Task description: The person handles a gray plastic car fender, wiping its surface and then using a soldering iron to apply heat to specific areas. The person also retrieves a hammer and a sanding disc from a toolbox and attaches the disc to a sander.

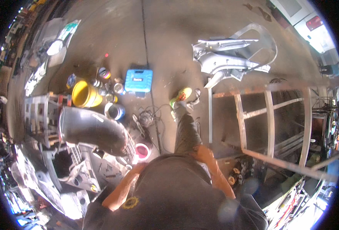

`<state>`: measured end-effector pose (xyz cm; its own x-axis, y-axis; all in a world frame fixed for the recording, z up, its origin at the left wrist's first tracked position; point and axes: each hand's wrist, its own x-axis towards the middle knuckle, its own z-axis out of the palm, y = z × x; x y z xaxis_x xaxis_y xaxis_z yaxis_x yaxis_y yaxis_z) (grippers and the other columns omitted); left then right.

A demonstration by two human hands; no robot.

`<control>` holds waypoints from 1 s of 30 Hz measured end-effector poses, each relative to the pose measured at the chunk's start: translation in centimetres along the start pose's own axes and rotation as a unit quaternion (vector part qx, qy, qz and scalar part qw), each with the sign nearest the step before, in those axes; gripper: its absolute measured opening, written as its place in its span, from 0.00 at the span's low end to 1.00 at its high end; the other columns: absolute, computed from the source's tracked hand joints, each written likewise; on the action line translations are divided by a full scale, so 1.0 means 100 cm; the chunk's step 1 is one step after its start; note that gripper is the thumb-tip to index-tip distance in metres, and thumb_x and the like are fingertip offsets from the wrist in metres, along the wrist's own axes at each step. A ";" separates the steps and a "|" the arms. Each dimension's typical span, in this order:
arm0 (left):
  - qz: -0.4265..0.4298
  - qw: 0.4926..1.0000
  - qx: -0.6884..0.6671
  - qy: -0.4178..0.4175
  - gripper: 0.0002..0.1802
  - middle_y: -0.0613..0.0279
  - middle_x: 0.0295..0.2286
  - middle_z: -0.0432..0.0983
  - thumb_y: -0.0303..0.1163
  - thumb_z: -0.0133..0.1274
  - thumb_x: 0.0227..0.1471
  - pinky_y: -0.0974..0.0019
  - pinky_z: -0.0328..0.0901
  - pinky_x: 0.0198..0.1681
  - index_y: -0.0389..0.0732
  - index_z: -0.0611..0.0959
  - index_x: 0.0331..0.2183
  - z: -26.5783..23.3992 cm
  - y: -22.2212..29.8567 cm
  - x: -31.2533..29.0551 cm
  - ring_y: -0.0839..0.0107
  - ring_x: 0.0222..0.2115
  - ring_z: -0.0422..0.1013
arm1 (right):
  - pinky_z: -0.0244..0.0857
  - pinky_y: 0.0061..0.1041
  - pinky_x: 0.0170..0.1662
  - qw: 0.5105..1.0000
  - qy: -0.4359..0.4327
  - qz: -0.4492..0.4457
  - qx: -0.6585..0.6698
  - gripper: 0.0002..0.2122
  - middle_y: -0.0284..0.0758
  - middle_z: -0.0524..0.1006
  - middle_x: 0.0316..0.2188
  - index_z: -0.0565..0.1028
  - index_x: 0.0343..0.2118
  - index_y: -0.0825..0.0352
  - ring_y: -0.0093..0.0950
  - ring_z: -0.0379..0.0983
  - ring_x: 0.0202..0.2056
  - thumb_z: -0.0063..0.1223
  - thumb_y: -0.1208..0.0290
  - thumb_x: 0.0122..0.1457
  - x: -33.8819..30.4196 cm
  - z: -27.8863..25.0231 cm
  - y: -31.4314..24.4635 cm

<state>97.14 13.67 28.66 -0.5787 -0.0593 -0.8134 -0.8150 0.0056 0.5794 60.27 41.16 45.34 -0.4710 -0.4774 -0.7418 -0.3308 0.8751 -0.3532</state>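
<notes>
My right hand [203, 154] is down at my right hip, against the dark trousers [187, 132]. Its fingers look bent against the cloth, but are too small and shaded to show whether they grip it. My left hand [139, 168] is at my left side, partly covered by my dark shirt [169, 191], and its fingers are hidden. Just beyond it stand a white bucket [148, 153] with a pinkish-red inside and a large dark curved panel [92, 124]. One leg reaches forward, ending in a yellow-green shoe [184, 94].
A blue tool case [138, 80], a yellow bucket [85, 94] and several cans [115, 110] stand ahead left. Near them lies a corded tool [145, 118]. Silver metal car-body parts [225, 63] lie ahead right. A rusty metal frame [270, 124] blocks my right. A dark seam crosses the floor.
</notes>
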 end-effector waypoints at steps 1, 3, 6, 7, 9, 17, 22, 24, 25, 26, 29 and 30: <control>0.040 0.998 -0.045 0.003 0.26 0.56 0.38 0.80 0.51 0.56 0.51 0.64 0.67 0.45 0.39 0.83 0.41 -0.027 -0.022 0.010 0.65 0.38 0.75 | 0.69 0.40 0.46 0.999 0.033 -0.014 0.040 0.16 0.41 0.77 0.39 0.80 0.37 0.60 0.43 0.75 0.42 0.57 0.55 0.51 0.014 -0.002 -0.010; -0.016 0.998 0.045 0.027 0.24 0.57 0.33 0.81 0.50 0.56 0.51 0.63 0.69 0.41 0.39 0.83 0.39 -0.036 0.108 0.028 0.63 0.35 0.76 | 0.69 0.40 0.45 0.989 0.128 -0.072 0.012 0.12 0.42 0.78 0.35 0.80 0.33 0.61 0.44 0.75 0.39 0.56 0.59 0.52 0.069 -0.034 -0.006; 0.009 0.966 0.229 0.120 0.18 0.52 0.26 0.80 0.45 0.52 0.53 0.56 0.70 0.35 0.41 0.84 0.36 -0.074 0.229 0.045 0.53 0.31 0.77 | 0.69 0.40 0.44 0.999 0.023 0.015 -0.019 0.13 0.41 0.78 0.36 0.79 0.37 0.60 0.43 0.75 0.40 0.53 0.58 0.55 0.114 -0.130 -0.036; -0.047 0.939 0.310 0.138 0.17 0.48 0.27 0.80 0.43 0.51 0.53 0.54 0.69 0.36 0.40 0.84 0.35 -0.075 0.271 0.061 0.52 0.32 0.77 | 0.69 0.40 0.43 0.999 0.016 0.021 0.033 0.13 0.42 0.78 0.36 0.78 0.37 0.61 0.44 0.74 0.40 0.53 0.58 0.55 0.115 -0.144 -0.038; -0.006 0.959 0.211 0.190 0.17 0.40 0.28 0.78 0.42 0.49 0.54 0.52 0.68 0.37 0.37 0.82 0.33 -0.094 0.361 0.072 0.47 0.32 0.76 | 0.69 0.41 0.42 0.992 0.025 0.027 0.123 0.13 0.44 0.77 0.35 0.78 0.35 0.63 0.44 0.74 0.40 0.53 0.58 0.55 0.130 -0.190 -0.026; -0.132 0.976 0.166 0.048 0.29 0.41 0.27 0.78 0.51 0.46 0.56 0.53 0.65 0.39 0.29 0.80 0.33 -0.205 0.607 0.106 0.51 0.32 0.74 | 0.67 0.44 0.39 0.974 0.002 0.104 0.201 0.14 0.48 0.77 0.31 0.76 0.31 0.67 0.49 0.74 0.36 0.50 0.58 0.57 0.140 -0.294 -0.058; -0.079 0.910 0.400 -0.075 0.30 0.43 0.27 0.77 0.54 0.47 0.55 0.54 0.65 0.38 0.32 0.82 0.30 -0.273 0.719 0.161 0.52 0.30 0.74 | 0.66 0.46 0.38 0.948 0.033 0.167 0.270 0.12 0.49 0.76 0.31 0.76 0.31 0.67 0.49 0.73 0.36 0.50 0.62 0.57 0.175 -0.305 -0.110; -0.091 0.880 0.425 -0.191 0.30 0.45 0.28 0.77 0.56 0.49 0.54 0.54 0.65 0.36 0.34 0.82 0.30 -0.294 0.758 0.202 0.54 0.31 0.74 | 0.68 0.45 0.39 0.930 0.024 0.224 0.289 0.10 0.48 0.77 0.30 0.77 0.32 0.63 0.48 0.75 0.36 0.49 0.62 0.56 0.181 -0.304 -0.135; -0.095 0.846 0.462 -0.249 0.30 0.45 0.28 0.78 0.56 0.49 0.53 0.54 0.65 0.35 0.34 0.82 0.30 -0.301 0.772 0.226 0.54 0.31 0.74 | 0.68 0.45 0.39 0.919 0.002 0.242 0.310 0.10 0.48 0.78 0.30 0.77 0.33 0.62 0.48 0.75 0.35 0.49 0.61 0.56 0.185 -0.292 -0.150; -0.093 0.806 0.498 -0.306 0.30 0.45 0.28 0.78 0.56 0.49 0.53 0.54 0.65 0.35 0.34 0.82 0.30 -0.304 0.781 0.255 0.54 0.31 0.75 | 0.68 0.45 0.39 0.907 -0.013 0.262 0.330 0.10 0.47 0.78 0.30 0.78 0.34 0.60 0.48 0.75 0.35 0.49 0.61 0.56 0.197 -0.279 -0.160; -0.109 0.688 0.578 -0.425 0.29 0.45 0.26 0.77 0.56 0.50 0.52 0.53 0.66 0.33 0.34 0.82 0.29 -0.305 0.791 0.312 0.53 0.27 0.74 | 0.69 0.43 0.40 0.876 -0.024 0.269 0.400 0.12 0.45 0.79 0.32 0.79 0.38 0.56 0.45 0.76 0.36 0.48 0.60 0.56 0.250 -0.274 -0.210; -0.125 0.657 0.582 -0.463 0.29 0.45 0.25 0.77 0.56 0.50 0.52 0.53 0.66 0.32 0.34 0.82 0.28 -0.305 0.788 0.328 0.52 0.26 0.74 | 0.69 0.41 0.40 0.861 -0.003 0.213 0.462 0.11 0.44 0.79 0.31 0.79 0.38 0.57 0.45 0.76 0.36 0.48 0.62 0.57 0.268 -0.270 -0.219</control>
<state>14.83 -18.25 49.24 0.2458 0.4258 -0.8708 -0.0482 0.9026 0.4277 32.78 7.10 48.61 -0.3835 -0.0993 -0.9182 0.6641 0.6613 -0.3489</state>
